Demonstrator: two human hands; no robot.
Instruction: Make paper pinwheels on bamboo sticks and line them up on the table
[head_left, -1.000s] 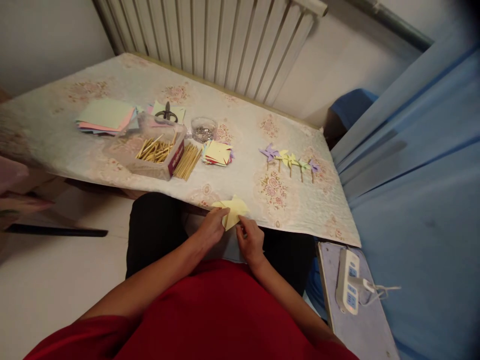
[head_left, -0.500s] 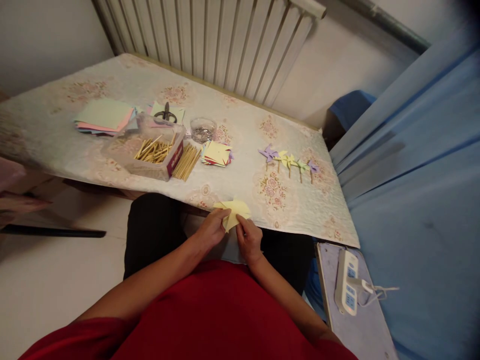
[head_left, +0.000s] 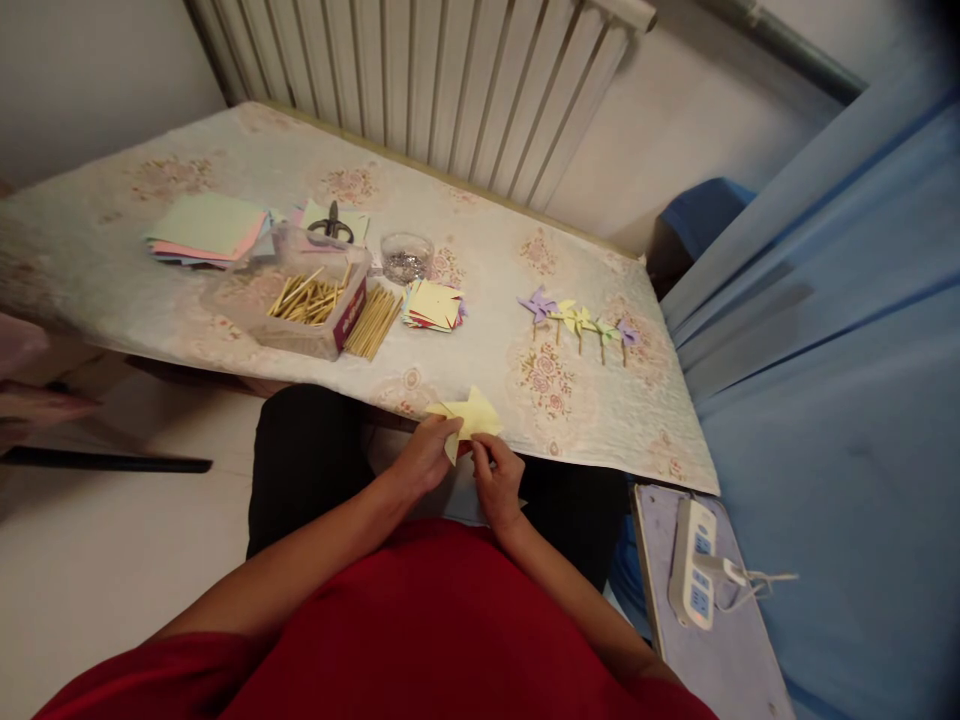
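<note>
A yellow paper pinwheel, with pointed and folded blades, is held over the table's front edge above my lap. My left hand pinches its left side between thumb and fingers. At its lower right edge, my right hand is closed, thumb and index finger together on the paper; the exact grip is partly hidden. A small reddish patch shows just under the paper between the hands, too small to make out. Farther back lies a stack of cut paper squares, yellow on top.
A plastic box of thin sticks, a loose bundle of sticks, scissors, a clear dish of small metal pieces and coloured sheets occupy the left. Several finished pinwheels lie right. A power strip rests beside the table.
The pinwheel's upper right part, rounded before, now stands out as a pointed blade. My right fingers have shifted slightly down at its lower edge. My left hand stays in place.
</note>
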